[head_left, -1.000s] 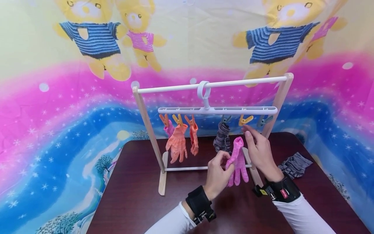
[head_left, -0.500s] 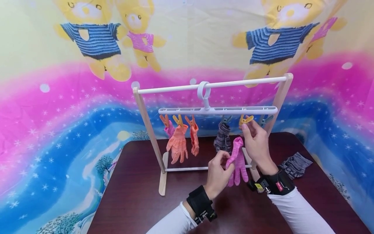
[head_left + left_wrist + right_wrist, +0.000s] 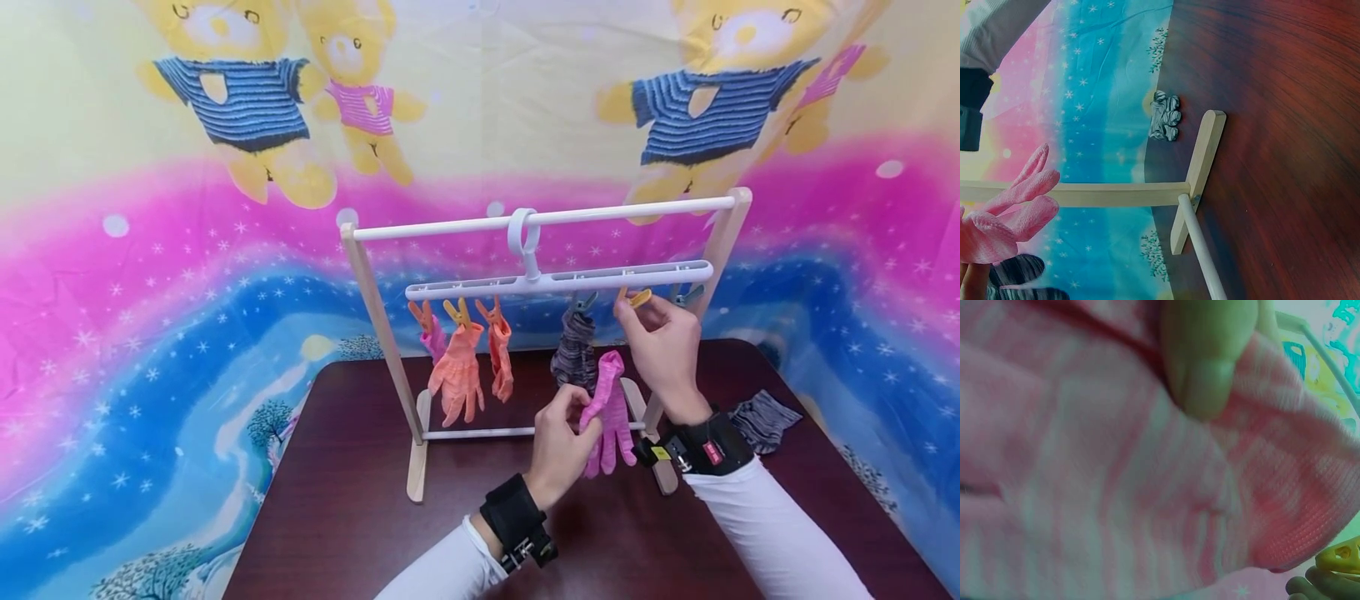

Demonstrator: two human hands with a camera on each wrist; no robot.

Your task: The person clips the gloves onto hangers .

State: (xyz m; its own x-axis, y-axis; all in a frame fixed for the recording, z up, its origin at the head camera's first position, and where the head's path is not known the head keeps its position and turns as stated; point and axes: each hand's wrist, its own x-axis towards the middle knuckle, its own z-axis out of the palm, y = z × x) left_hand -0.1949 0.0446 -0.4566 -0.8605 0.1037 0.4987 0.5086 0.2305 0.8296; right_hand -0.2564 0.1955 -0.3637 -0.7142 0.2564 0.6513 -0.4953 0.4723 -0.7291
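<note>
My left hand (image 3: 558,450) pinches a pink knit glove (image 3: 611,417) near its cuff; the glove's fingers hang downward. Just above the cuff, my right hand (image 3: 666,358) grips a yellow clothespin (image 3: 636,298) hanging from the white clip hanger (image 3: 465,289). Whether its jaws are apart is too small to tell. In the right wrist view, a thumb (image 3: 1204,375) presses into the pink glove's fabric, with the yellow clothespin at the lower right. Left of the held glove, a dark grey striped glove (image 3: 574,350) hangs from a grey-blue clothespin (image 3: 583,303).
An orange glove (image 3: 459,375), a narrower orange one (image 3: 500,358) and a pink piece (image 3: 432,337) hang at left. The wooden stand (image 3: 382,333) carries the hanger. A grey-blue clothespin (image 3: 688,296) hangs at right; another grey striped glove (image 3: 767,419) lies on the table (image 3: 322,517).
My right hand has risen from below the yellow clothespin and now grips it. The hanger has tilted, its right end higher. The left hand keeps its hold on the pink glove.
</note>
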